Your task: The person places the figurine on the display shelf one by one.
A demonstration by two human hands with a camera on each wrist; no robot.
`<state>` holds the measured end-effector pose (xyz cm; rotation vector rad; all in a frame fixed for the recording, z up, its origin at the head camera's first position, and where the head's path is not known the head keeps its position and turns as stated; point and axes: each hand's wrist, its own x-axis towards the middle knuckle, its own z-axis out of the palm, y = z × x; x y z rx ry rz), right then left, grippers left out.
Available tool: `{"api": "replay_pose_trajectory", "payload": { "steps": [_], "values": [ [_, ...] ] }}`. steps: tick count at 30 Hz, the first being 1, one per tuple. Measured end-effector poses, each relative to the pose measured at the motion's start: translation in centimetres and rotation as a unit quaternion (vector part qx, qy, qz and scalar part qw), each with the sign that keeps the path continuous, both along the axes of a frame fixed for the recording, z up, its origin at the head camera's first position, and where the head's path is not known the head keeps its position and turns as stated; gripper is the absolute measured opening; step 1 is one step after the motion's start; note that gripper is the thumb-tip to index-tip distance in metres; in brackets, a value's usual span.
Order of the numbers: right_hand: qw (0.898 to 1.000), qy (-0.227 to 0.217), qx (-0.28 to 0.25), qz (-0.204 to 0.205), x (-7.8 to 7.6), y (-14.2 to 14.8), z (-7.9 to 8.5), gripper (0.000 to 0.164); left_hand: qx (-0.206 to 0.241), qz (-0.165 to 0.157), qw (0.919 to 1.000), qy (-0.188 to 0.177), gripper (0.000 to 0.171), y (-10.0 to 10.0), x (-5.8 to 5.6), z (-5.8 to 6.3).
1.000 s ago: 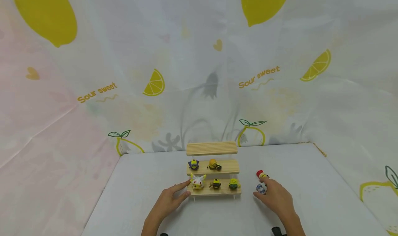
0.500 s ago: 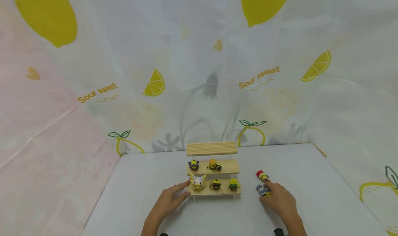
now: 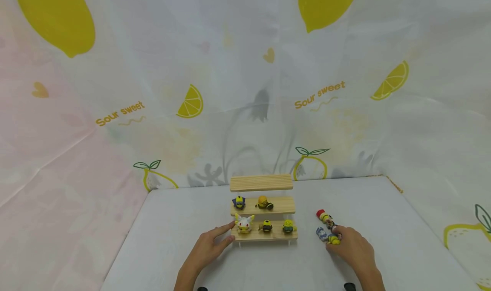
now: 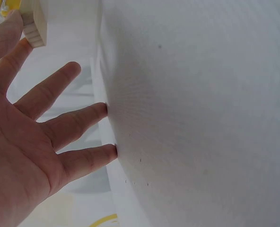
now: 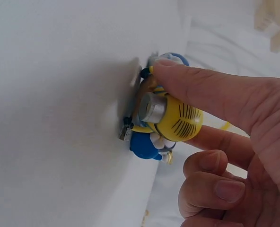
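A three-tier wooden display stand (image 3: pixel 262 210) carries several small toy figurines, including a white one with yellow ears (image 3: pixel 243 224) at its lower left. My left hand (image 3: pixel 209 247) touches the bottom tier's left end with thumb and index finger; its other fingers are straight and spread, some reaching the tabletop in the left wrist view. Right of the stand, my right hand (image 3: pixel 354 250) has thumb and index finger on either side of a yellow Minion figurine (image 5: pixel 179 120) with silver goggles. Beside it lie a blue-and-white figurine (image 3: pixel 321 234) and a red-topped one (image 3: pixel 324 216).
The white tabletop (image 3: pixel 172 214) runs back to a lemon-print curtain (image 3: pixel 245 112). On the stand's middle tier are a purple-caped figurine (image 3: pixel 238 203) and an orange-headed one (image 3: pixel 264 203). Two more yellow figurines share the bottom tier, one of them green-fronted (image 3: pixel 288 226).
My right hand has shifted right and slightly nearer, uncovering more of the figurine cluster. My left hand and the stand have stayed put.
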<state>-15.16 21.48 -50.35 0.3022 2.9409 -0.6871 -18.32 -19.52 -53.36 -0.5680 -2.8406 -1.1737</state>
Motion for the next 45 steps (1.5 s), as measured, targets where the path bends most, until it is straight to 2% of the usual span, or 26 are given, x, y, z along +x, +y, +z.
{"api": "replay_pose_trajectory", "payload": {
  "steps": [9,16,21,29,37,45],
  "values": [
    [1.0,-0.028,-0.003,-0.002,0.5,0.5,0.7,0.043,0.003,-0.002,0.9999,0.015,0.046,0.1,0.1,0.1],
    [1.0,-0.026,-0.012,-0.005,0.6,0.8,0.5,0.033,0.003,-0.005,0.9999,0.013,0.047,0.0,0.0,0.0],
    [1.0,-0.017,-0.02,-0.009,0.6,1.0,0.4,0.032,0.006,-0.002,0.9999,0.009,0.047,0.0,0.0,0.0],
    [1.0,0.016,-0.018,-0.017,0.8,0.9,0.2,0.041,0.005,-0.003,0.9999,0.015,0.047,0.0,0.0,-0.1],
    [0.994,0.094,-0.04,-0.029,1.1,0.6,0.1,0.041,0.002,-0.003,0.9997,0.023,0.046,0.0,0.0,-0.3],
    [0.989,0.141,-0.036,-0.021,1.1,0.4,0.7,0.04,0.001,-0.002,1.0,0.01,0.048,0.0,-0.1,-0.3]
  ]
}}
